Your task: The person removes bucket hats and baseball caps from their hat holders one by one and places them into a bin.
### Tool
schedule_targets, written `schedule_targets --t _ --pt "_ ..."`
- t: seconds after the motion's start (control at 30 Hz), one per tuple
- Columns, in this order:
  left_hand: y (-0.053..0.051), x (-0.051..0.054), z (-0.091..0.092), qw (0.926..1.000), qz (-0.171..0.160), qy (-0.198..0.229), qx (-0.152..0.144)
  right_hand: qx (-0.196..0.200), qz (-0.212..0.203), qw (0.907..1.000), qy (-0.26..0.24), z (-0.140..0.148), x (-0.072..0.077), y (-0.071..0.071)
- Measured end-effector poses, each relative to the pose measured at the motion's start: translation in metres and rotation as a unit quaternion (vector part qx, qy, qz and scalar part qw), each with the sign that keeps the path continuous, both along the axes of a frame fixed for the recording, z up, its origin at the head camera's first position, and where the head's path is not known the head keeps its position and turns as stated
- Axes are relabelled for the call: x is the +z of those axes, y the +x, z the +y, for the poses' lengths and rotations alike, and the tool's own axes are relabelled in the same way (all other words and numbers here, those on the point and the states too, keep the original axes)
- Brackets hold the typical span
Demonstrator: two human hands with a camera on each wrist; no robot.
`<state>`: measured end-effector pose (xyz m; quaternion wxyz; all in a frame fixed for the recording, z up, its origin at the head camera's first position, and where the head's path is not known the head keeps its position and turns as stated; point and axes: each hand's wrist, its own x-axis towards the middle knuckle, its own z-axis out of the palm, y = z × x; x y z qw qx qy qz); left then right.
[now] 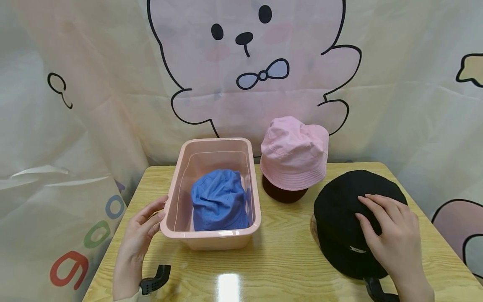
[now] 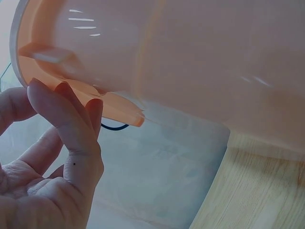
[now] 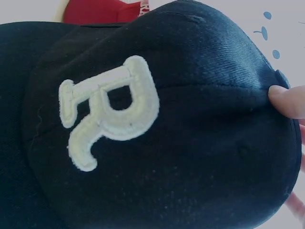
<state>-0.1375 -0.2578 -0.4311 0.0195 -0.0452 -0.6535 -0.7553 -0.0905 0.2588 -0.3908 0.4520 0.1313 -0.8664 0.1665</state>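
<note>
My left hand [image 1: 141, 228] is at the left side of a pink plastic bin [image 1: 173, 201]. Its fingertips touch the outside of the rim, as the left wrist view also shows. A crumpled blue bucket hat [image 1: 219, 201] lies inside the bin. On the right, my right hand [image 1: 396, 230] is over a black cap [image 1: 343, 214], thumb and fingers gripping the top of its crown. A white letter R [image 3: 116, 102] stands out on the cap in the right wrist view. Part of the right fingers is hidden behind the crown there.
A pink bucket hat [image 1: 294, 153] sits on a dark brown thing [image 1: 281, 193] between bin and cap. Something beige [image 1: 314, 230] peeks out under the black cap. A patterned curtain hangs behind the wooden table [image 1: 286, 260]. Red fabric [image 3: 95, 12] shows beyond the cap.
</note>
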Motion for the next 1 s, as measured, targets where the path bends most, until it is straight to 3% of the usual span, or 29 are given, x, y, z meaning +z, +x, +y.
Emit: schedule_targets --t 0.77,1.0 --pt "-0.0001 0.0015 -0.0005 1.0000 -0.004 -0.001 -0.002 -0.006 0.022 0.9993 -0.028 -0.0013 0.0018 0.0087" --pt "-0.0007 0.0014 -0.0003 1.0000 -0.004 0.001 -0.003 0.008 0.055 0.9973 -0.048 -0.0031 0.0070 0.0075"
